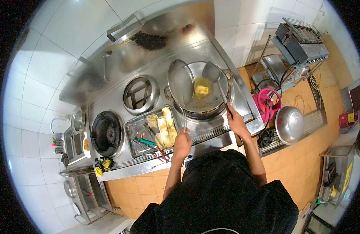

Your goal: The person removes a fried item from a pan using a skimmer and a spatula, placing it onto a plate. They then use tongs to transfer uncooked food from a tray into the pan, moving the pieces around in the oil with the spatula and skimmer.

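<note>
My left hand [182, 143] is closed around the thin handle of a round mesh strainer [180, 82], whose head hangs over the left side of a wok [213, 102]. My right hand [236, 121] grips the long handle of a wok spatula [211, 71]; its broad dark blade is at the wok's far side. A golden piece of food [202, 90] lies in a shallow pool of oil, between the two tools. Near my left hand, a metal tray [130, 125] holds several pale yellow slabs [164, 126], teal-handled tongs [145, 142] and red-handled tools.
Left of the wok are a steel ring burner [154, 93] and a black burner [106, 132]. A sink [73, 141] stands at far left. On the right floor are a pink gas cylinder [262, 102] and a large metal bowl [290, 124]. A gas grill [300, 43] stands behind them.
</note>
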`<action>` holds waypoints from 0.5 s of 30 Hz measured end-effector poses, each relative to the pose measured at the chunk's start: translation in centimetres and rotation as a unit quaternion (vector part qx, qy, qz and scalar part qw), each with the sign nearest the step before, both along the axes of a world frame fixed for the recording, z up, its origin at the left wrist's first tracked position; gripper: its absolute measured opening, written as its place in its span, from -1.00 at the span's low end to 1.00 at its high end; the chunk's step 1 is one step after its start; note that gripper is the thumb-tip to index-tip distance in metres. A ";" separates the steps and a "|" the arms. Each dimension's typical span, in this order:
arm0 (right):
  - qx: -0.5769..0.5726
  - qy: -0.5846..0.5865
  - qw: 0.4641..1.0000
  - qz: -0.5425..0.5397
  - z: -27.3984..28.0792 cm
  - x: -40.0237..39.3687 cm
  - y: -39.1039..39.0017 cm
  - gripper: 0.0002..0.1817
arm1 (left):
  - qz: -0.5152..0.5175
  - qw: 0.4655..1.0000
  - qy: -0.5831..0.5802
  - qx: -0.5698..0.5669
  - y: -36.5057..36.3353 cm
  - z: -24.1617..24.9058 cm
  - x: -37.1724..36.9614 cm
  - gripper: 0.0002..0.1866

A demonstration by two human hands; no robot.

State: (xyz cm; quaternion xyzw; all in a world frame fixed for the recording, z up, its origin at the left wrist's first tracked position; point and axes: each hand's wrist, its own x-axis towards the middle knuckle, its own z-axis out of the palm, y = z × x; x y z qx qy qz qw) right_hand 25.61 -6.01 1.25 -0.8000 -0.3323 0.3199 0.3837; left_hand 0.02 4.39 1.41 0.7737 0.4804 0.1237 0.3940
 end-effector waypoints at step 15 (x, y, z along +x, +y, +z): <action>0.005 0.016 1.000 0.008 -0.8 0.2 0.5 -0.45 | 0.022 0.999 -0.012 0.022 0.1 0.0 -0.7 -0.75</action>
